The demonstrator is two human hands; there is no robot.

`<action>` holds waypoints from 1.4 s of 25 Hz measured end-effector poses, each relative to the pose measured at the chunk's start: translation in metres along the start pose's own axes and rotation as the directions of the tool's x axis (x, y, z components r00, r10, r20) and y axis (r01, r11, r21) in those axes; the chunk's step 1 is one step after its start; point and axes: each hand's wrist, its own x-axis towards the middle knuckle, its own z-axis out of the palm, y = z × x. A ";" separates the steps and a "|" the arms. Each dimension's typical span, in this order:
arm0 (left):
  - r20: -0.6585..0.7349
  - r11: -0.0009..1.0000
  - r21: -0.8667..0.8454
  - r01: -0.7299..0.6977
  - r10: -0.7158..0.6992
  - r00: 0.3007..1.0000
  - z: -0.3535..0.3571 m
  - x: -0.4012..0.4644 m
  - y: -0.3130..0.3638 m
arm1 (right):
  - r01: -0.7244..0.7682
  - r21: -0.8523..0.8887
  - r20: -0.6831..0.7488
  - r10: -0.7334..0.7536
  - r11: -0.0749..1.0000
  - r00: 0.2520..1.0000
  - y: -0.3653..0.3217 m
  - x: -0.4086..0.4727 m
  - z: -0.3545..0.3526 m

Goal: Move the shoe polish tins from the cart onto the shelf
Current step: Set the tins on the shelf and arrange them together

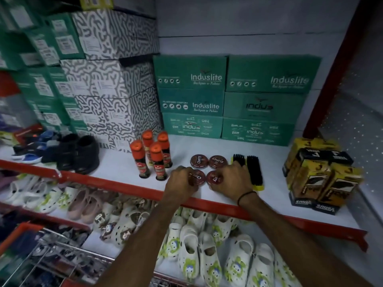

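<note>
Setting two polish tins down on the shelf [116, 162].
My left hand [180, 180] grasped one tin [195, 176], my right hand [233, 179] another tin [214, 178]; next, letting go cleanly.

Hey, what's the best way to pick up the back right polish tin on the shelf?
Pinch the back right tin across its round rim from above. It lies flat, lid up; neighbouring tins and the brush crowd its sides, so a side approach looks blocked.

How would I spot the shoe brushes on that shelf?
Find the stacked green shoe boxes at the back of the white shelf with the red front edge. In front, right of four round dark-red polish tins, lie two black-bristled brushes, the only long, bristly items.
</note>
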 end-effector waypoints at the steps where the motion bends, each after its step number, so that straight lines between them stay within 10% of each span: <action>1: -0.009 1.000 0.011 -0.006 0.006 1.000 0.003 0.003 0.000 | 0.003 0.006 0.005 -0.003 1.000 1.000 0.003 0.002 0.001; 12: 0.000 0.996 -0.049 -0.079 0.079 0.997 0.002 0.039 -0.006 | -0.025 0.116 -0.039 0.029 0.993 0.999 0.023 0.030 -0.013; 18: 0.197 0.989 0.103 -0.104 0.082 0.977 0.006 0.060 -0.013 | -0.010 0.049 0.334 -0.007 0.999 0.943 0.031 0.062 -0.013; 35: 0.196 0.978 0.126 -0.168 0.141 0.970 -0.003 0.069 -0.021 | 0.002 0.122 0.249 -0.033 0.993 0.968 0.032 0.061 -0.004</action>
